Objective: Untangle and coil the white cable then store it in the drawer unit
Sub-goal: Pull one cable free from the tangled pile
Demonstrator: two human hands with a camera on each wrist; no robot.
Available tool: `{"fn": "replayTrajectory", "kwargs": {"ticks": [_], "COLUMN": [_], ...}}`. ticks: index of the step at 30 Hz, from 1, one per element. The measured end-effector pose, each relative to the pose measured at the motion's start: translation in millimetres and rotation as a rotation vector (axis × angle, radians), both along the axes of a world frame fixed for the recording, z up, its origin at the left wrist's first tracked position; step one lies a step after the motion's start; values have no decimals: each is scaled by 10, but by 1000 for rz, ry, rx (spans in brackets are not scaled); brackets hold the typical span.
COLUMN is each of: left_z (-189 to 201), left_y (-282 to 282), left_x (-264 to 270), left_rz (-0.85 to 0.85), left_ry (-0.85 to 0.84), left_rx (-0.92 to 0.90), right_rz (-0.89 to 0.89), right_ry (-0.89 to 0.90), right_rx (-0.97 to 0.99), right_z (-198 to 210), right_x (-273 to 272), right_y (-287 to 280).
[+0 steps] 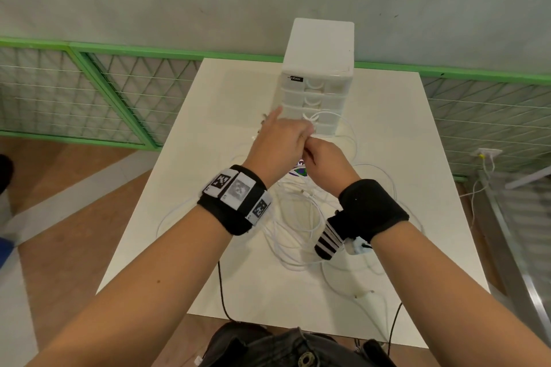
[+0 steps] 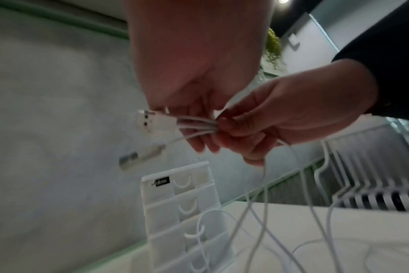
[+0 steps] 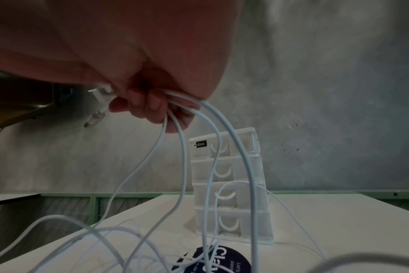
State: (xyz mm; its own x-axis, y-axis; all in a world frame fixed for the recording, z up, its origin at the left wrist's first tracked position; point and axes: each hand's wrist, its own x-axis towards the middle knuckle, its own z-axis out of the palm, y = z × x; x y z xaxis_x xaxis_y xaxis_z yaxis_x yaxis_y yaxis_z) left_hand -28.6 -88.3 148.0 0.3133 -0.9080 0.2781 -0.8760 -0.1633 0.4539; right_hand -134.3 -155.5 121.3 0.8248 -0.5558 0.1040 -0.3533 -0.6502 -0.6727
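Observation:
The white cable [image 1: 298,217] lies in tangled loops on the white table [image 1: 208,247], with several strands rising to both hands. My left hand [image 1: 301,134] pinches the bundle of strands [image 2: 194,123] just behind a white plug [image 2: 149,122]; a metal-tipped connector [image 2: 140,157] dangles below it. My right hand [image 1: 310,152] grips the same bundle [image 3: 187,107] right beside the left hand's fingers [image 2: 199,144]. The white drawer unit [image 1: 319,77] stands just behind the hands, all its drawers closed. One cable loop [image 3: 234,184] hangs in front of its lower drawers.
A round dark sticker [image 3: 217,262] sits on the table under the hands. A white adapter [image 1: 366,298] lies near the front edge, where black cords [image 1: 222,292] hang down. Green-framed wire mesh fencing [image 1: 119,92] runs behind the table; a wall socket [image 1: 486,155] is at right.

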Motion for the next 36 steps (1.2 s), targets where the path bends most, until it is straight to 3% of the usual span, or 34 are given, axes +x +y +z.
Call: {"fn": "replayTrajectory", "kwargs": {"ticks": [4, 11, 16, 22, 26, 29, 33, 36], "left_z": [13, 132, 229, 568, 623, 541, 424, 410], "left_y": [17, -41, 30, 68, 44, 99, 142, 142], "left_x": [-29, 12, 57, 110, 60, 127, 123, -13], "left_rz": [64, 52, 18, -87, -147, -228, -276, -325], "left_ry": [333, 260, 553, 758, 870, 946, 963, 1026], "left_rx": [251, 433, 274, 46, 22, 113, 317, 453], "right_rz": [10, 8, 103, -32, -88, -149, -283, -270], "right_ry": [1, -14, -93, -132, -85, -125, -387, -385], "right_rx": [-41, -86, -172, -107, -44, -14, 84, 88], "right_z": [42, 56, 110, 53, 75, 141, 271, 276], "right_x": [11, -26, -71, -139, -111, -157, -68, -2], "right_y": [-33, -249, -325, -473, -568, -636, -667, -622]}}
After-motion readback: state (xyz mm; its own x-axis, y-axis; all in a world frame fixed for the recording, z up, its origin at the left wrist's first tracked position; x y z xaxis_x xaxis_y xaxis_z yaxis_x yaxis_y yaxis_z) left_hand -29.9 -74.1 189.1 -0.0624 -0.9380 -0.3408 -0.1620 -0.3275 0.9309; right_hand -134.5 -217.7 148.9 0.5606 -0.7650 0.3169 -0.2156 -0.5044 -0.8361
